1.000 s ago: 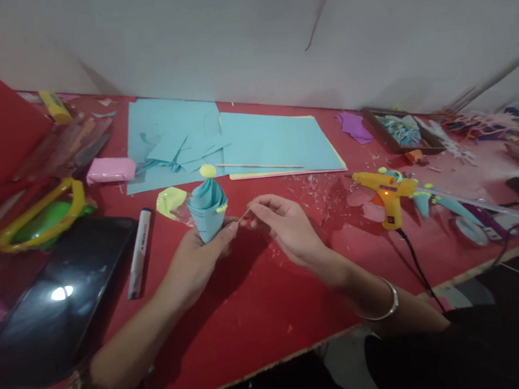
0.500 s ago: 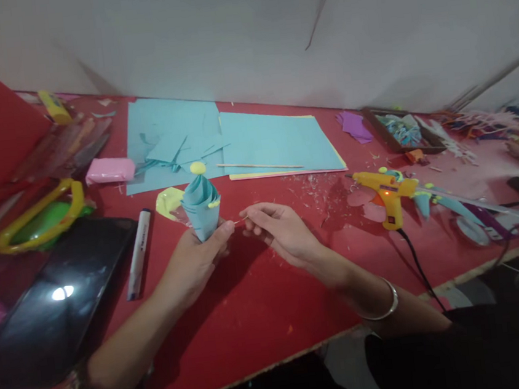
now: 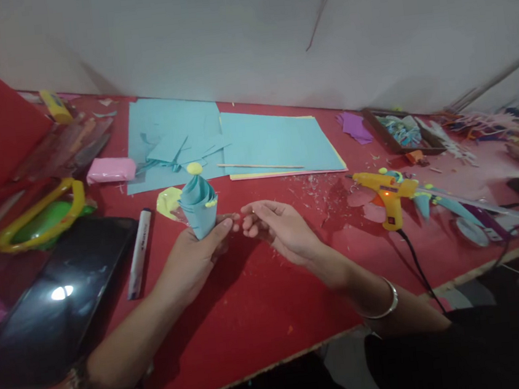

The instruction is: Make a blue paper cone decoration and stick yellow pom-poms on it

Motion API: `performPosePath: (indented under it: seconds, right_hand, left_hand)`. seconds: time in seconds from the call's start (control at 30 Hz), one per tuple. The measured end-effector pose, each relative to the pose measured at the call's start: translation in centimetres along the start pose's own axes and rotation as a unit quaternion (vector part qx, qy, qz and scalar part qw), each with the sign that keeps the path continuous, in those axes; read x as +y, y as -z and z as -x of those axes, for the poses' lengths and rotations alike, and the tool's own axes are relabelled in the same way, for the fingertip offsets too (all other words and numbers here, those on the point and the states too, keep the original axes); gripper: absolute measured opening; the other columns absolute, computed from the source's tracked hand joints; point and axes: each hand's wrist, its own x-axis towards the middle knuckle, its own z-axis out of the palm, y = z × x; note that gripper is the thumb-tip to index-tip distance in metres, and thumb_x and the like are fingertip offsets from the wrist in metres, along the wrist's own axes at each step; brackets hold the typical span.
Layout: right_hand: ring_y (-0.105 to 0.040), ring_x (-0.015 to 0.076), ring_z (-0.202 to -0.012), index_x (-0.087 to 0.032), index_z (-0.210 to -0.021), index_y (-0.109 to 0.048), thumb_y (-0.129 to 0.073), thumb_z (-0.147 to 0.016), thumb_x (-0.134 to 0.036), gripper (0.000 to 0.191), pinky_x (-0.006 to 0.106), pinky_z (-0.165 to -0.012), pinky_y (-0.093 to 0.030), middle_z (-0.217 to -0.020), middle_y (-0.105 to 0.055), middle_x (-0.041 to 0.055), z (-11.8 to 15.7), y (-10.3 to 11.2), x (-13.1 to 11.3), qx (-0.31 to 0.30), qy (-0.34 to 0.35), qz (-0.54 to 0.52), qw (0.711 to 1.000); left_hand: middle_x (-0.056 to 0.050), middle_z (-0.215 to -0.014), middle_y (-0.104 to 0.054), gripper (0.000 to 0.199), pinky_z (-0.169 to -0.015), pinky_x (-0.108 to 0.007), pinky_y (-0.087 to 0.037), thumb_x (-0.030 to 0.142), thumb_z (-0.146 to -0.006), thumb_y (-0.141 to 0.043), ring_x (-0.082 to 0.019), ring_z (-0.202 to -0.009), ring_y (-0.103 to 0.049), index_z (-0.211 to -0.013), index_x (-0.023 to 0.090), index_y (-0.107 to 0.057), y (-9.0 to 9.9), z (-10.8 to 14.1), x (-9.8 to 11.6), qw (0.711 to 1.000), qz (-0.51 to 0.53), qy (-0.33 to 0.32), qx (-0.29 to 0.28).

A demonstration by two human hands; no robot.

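My left hand (image 3: 200, 250) is closed around a light-blue paper cone (image 3: 205, 220), held upright with a swirl of paper in its top. A yellow blob (image 3: 194, 168) tops the swirl, and small yellow bits (image 3: 211, 204) sit on the cone's rim. Just right of it, my right hand (image 3: 281, 226) has thumb and forefinger pinched together. A tiny pale speck shows at those fingertips, too small to name. The fingertips of the two hands are close but apart.
Blue paper sheets (image 3: 277, 140) with a thin stick (image 3: 261, 166) lie behind. A yellow glue gun (image 3: 387, 193) with a lit light and cable is at right. A marker (image 3: 139, 253), a black glossy slab (image 3: 62, 302) and a pink packet (image 3: 111, 170) are left.
The cone has shifted slightly left with my left hand. A thin pale strand between the two hands' fingertips no longer shows. A dark blurred shape has appeared at the right edge.
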Motion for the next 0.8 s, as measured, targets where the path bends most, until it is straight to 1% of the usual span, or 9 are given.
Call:
performPosePath:
  seconds: [0.1, 0.17, 0.23, 0.33, 0.4, 0.47, 0.6, 0.7, 0.8]
  right_hand:
    - [-0.053, 0.0061, -0.052, -0.018, -0.068, -0.062, -0.070, -0.064, -0.033, 0.018, 0.022, -0.057, -0.047, -0.059, -0.060, -0.0032, 0.0, 0.0, 0.0, 0.010, 0.000, 0.004, 1.000]
    - [-0.052, 0.0066, -0.054, -0.019, -0.070, -0.063, -0.072, -0.061, -0.033, 0.019, 0.022, -0.057, -0.046, -0.061, -0.060, -0.0030, 0.0, 0.0, 0.0, 0.005, -0.001, 0.009, 1.000]
    - [-0.051, 0.0067, -0.055, -0.019, -0.075, -0.065, -0.070, -0.064, -0.034, 0.019, 0.022, -0.058, -0.046, -0.062, -0.058, -0.0028, 0.0, 0.0, 0.0, -0.009, 0.000, 0.014, 1.000]
    - [-0.039, 0.0050, -0.048, -0.019, -0.082, -0.065, -0.061, -0.074, -0.034, 0.018, 0.023, -0.057, -0.042, -0.053, -0.045, -0.0063, 0.0, 0.2, 0.0, -0.026, 0.001, 0.010, 1.000]
    - [-0.029, 0.0052, -0.046, -0.020, -0.083, -0.064, -0.055, -0.077, -0.032, 0.016, 0.022, -0.051, -0.036, -0.050, -0.032, -0.0082, 0.1, 0.3, 0.1, -0.026, -0.005, 0.008, 1.000]
    - [-0.023, 0.0061, -0.046, -0.020, -0.082, -0.062, -0.053, -0.078, -0.029, 0.013, 0.021, -0.047, -0.030, -0.052, -0.025, -0.0083, 0.1, 0.2, 0.0, -0.022, -0.009, 0.006, 1.000]
    - [-0.021, 0.0065, -0.046, -0.021, -0.081, -0.058, -0.055, -0.071, -0.022, 0.011, 0.022, -0.046, -0.026, -0.053, -0.027, -0.0083, 0.1, 0.1, -0.2, -0.027, -0.022, -0.003, 0.999]
    - [-0.024, 0.0057, -0.046, -0.021, -0.076, -0.057, -0.058, -0.065, -0.018, 0.011, 0.022, -0.047, -0.028, -0.054, -0.033, -0.0087, 0.0, 0.0, -0.2, -0.036, -0.023, -0.003, 0.999]
    - [-0.033, 0.0048, -0.048, -0.020, -0.066, -0.057, -0.062, -0.061, -0.017, 0.008, 0.022, -0.051, -0.035, -0.057, -0.043, -0.0076, -0.1, 0.1, 0.0, -0.033, -0.023, -0.001, 0.999]
  left_hand:
    - [0.006, -0.053, -0.045, 0.023, -0.046, -0.019, -0.031, 0.035, -0.062, -0.072, -0.006, -0.048, -0.037, -0.064, 0.016, -0.058, -0.1, 0.1, 0.2, 0.999, 0.004, -0.019, -0.028]
    - [0.007, -0.048, -0.036, 0.035, -0.043, -0.018, -0.029, 0.039, -0.065, -0.070, -0.005, -0.045, -0.030, -0.052, 0.016, -0.048, -0.3, 0.3, 0.4, 0.998, 0.011, -0.034, -0.043]
    - [0.007, -0.045, -0.030, 0.043, -0.042, -0.018, -0.027, 0.042, -0.069, -0.066, -0.005, -0.043, -0.026, -0.048, 0.016, -0.039, -0.5, 0.5, 0.7, 0.998, 0.023, -0.040, -0.052]
    - [0.008, -0.043, -0.027, 0.045, -0.040, -0.018, -0.024, 0.042, -0.077, -0.057, -0.005, -0.041, -0.021, -0.047, 0.018, -0.033, -0.8, 0.8, 1.1, 0.996, 0.036, -0.036, -0.069]
    - [0.008, -0.042, -0.025, 0.045, -0.040, -0.019, -0.024, 0.039, -0.080, -0.053, -0.006, -0.040, -0.019, -0.047, 0.018, -0.031, -0.9, 0.8, 1.1, 0.996, 0.030, -0.030, -0.072]
    - [0.007, -0.042, -0.025, 0.044, -0.040, -0.019, -0.025, 0.035, -0.081, -0.052, -0.006, -0.040, -0.019, -0.047, 0.019, -0.030, -0.8, 0.8, 1.1, 0.997, 0.017, -0.025, -0.069]
    - [0.007, -0.045, -0.025, 0.042, -0.039, -0.017, -0.025, 0.030, -0.079, -0.054, -0.006, -0.041, -0.021, -0.047, 0.018, -0.030, -0.7, 0.8, 0.9, 0.998, 0.009, -0.019, -0.066]
    - [0.008, -0.045, -0.026, 0.040, -0.039, -0.016, -0.026, 0.029, -0.076, -0.057, -0.005, -0.041, -0.022, -0.048, 0.018, -0.029, -0.7, 0.9, 0.9, 0.998, 0.010, -0.007, -0.062]
    - [0.008, -0.046, -0.025, 0.039, -0.040, -0.015, -0.026, 0.029, -0.073, -0.061, -0.004, -0.042, -0.023, -0.050, 0.018, -0.031, -0.8, 0.9, 0.9, 0.998, 0.015, 0.001, -0.056]
